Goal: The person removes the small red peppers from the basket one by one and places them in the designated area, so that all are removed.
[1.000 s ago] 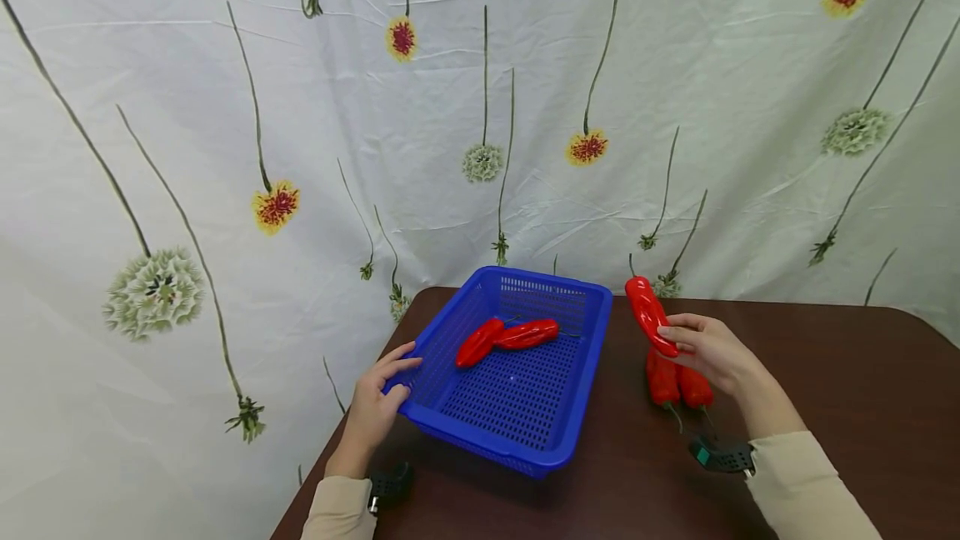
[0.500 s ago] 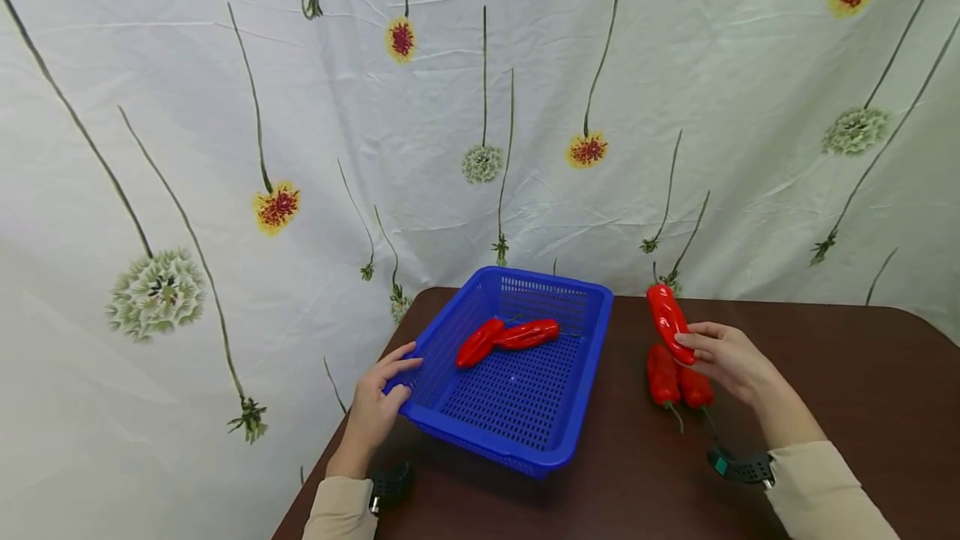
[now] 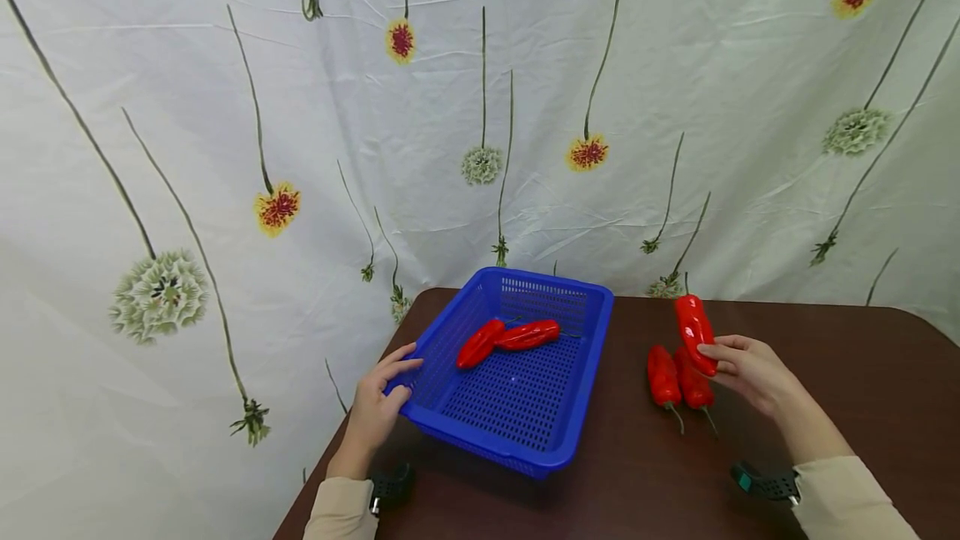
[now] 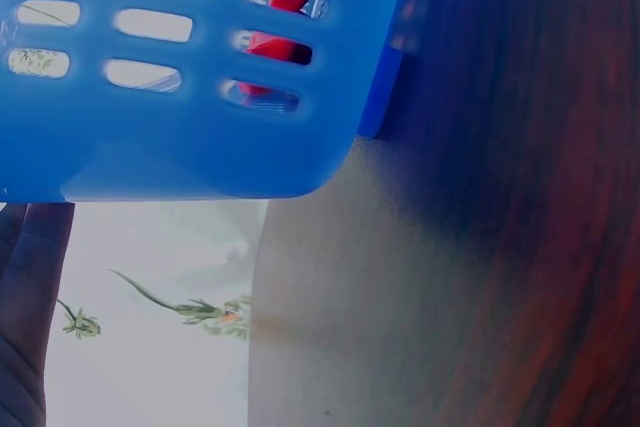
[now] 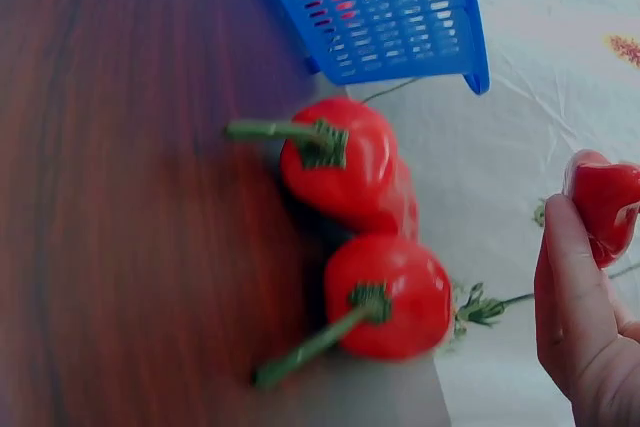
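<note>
My right hand [image 3: 753, 369] pinches a long, shiny red chili pepper [image 3: 693, 332] by its lower end, its stem pointing up. In the right wrist view, the fingers [image 5: 578, 282] hold the same pepper [image 5: 605, 202] at the right edge. Close to that hand in the head view, two more red peppers [image 3: 663, 377] lie side by side on the table, stems toward me. My left hand [image 3: 372, 407] grips the left rim of a blue plastic basket [image 3: 487, 432], fingers over the edge. Two red peppers [image 3: 528, 335] lie inside the basket, touching each other.
The dark brown wooden table [image 3: 622, 490] carries the basket and the loose peppers. Behind it hangs a white cloth [image 3: 420, 123] printed with flowers. A dark band [image 3: 765, 482] sits on the right wrist.
My right hand has moved to the right and slightly toward me with its pepper, revealing more of the two peppers on the table. The left hand and basket have stayed put.
</note>
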A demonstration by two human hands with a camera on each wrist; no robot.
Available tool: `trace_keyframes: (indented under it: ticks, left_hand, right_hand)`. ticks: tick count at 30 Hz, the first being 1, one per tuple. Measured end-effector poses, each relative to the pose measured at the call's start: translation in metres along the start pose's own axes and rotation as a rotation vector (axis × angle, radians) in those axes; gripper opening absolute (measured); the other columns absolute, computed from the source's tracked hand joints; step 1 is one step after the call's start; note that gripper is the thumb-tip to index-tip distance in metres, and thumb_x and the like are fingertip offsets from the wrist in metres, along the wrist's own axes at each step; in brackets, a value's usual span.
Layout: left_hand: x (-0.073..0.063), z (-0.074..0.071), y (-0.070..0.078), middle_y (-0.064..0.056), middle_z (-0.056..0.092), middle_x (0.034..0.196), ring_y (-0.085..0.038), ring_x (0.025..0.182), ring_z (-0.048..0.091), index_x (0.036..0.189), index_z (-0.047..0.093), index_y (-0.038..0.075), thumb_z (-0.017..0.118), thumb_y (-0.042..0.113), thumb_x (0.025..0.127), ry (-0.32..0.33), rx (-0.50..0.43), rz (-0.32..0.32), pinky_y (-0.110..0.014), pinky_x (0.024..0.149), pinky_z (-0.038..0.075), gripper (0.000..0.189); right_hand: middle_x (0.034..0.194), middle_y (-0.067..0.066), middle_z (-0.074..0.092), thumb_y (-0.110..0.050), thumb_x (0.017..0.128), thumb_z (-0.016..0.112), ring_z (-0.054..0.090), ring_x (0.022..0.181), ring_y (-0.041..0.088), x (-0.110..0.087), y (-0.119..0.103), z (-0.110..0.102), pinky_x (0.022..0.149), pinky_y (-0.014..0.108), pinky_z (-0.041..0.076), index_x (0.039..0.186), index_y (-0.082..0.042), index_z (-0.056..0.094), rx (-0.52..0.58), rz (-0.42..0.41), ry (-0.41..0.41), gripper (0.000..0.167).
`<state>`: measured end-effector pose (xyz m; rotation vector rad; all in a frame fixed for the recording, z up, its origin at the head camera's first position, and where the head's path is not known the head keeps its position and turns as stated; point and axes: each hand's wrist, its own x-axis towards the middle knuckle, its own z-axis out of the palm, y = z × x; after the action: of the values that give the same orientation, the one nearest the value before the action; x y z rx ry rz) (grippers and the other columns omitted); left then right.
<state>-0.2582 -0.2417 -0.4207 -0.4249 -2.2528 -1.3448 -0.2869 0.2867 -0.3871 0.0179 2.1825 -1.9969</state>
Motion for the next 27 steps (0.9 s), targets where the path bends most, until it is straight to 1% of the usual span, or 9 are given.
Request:
trace_keyframes:
  ticks: [6,10,17,22,27]
  left_hand:
    - [0.0,0.0,0.002,-0.015,0.06,0.141,-0.039,0.137,0.05,0.115,0.072,-0.003,0.051,-0.012,0.08,0.002,0.004,-0.005,-0.007,0.1,0.03,0.042]
    - [-0.001,0.0,0.002,-0.016,0.06,0.141,-0.04,0.137,0.049,0.115,0.072,-0.002,0.051,-0.012,0.08,-0.002,0.008,-0.01,-0.008,0.101,0.031,0.042]
    - [-0.001,0.0,0.001,-0.013,0.059,0.143,-0.036,0.139,0.048,0.117,0.072,-0.001,0.051,-0.01,0.081,-0.014,0.003,-0.037,-0.008,0.1,0.03,0.042]
    - [0.0,0.0,0.0,-0.013,0.058,0.144,-0.036,0.139,0.048,0.118,0.071,-0.001,0.052,-0.011,0.08,-0.017,0.003,-0.026,-0.007,0.1,0.031,0.043]
    - [0.0,0.0,-0.001,-0.012,0.058,0.144,-0.035,0.14,0.047,0.118,0.071,0.0,0.052,-0.012,0.08,-0.018,0.002,-0.026,-0.007,0.1,0.031,0.044]
  right_hand:
    - [0.094,-0.012,0.062,-0.027,0.1,0.057,0.065,0.083,0.006,-0.005,0.006,-0.013,0.08,0.022,0.057,0.125,0.004,0.046,-0.053,0.036,0.024,0.041]
    - [0.093,-0.012,0.062,-0.026,0.101,0.057,0.065,0.083,0.006,-0.007,0.011,-0.021,0.08,0.022,0.057,0.126,0.006,0.045,-0.06,0.063,0.035,0.043]
    - [0.093,-0.012,0.062,-0.025,0.1,0.057,0.065,0.082,0.004,-0.007,0.02,-0.03,0.078,0.022,0.057,0.126,0.01,0.043,-0.068,0.098,0.047,0.045]
    - [0.093,-0.01,0.063,-0.025,0.1,0.057,0.066,0.083,0.003,-0.006,0.027,-0.034,0.08,0.024,0.057,0.13,0.014,0.038,-0.081,0.122,0.044,0.053]
    - [0.095,-0.007,0.062,-0.023,0.099,0.059,0.066,0.083,0.003,-0.006,0.032,-0.036,0.08,0.025,0.057,0.127,0.014,0.041,-0.097,0.132,0.037,0.049]
